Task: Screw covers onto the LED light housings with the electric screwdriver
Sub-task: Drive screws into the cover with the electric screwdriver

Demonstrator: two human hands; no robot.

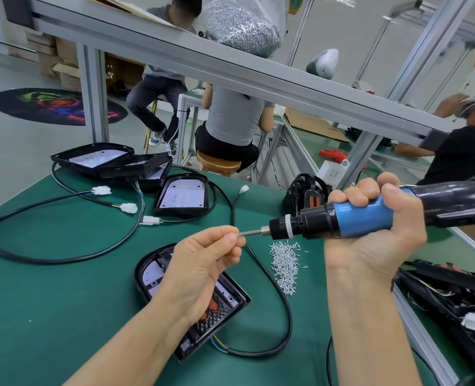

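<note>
Screwdriver (364, 218) gripped in right hand (370, 235), fingers curled round blue barrel — rigid, weighty. Left hand (200, 268) pinches tiny slippery screw (237, 234) at bit. Housing (191, 299) lies on worktop (63, 302) below.

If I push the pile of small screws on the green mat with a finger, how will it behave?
The screw pile would probably scatter, not slide together: the screws lie loose, some already strayed. They look tiny, smooth and metallic, so likely light and hard to pinch singly.
</note>
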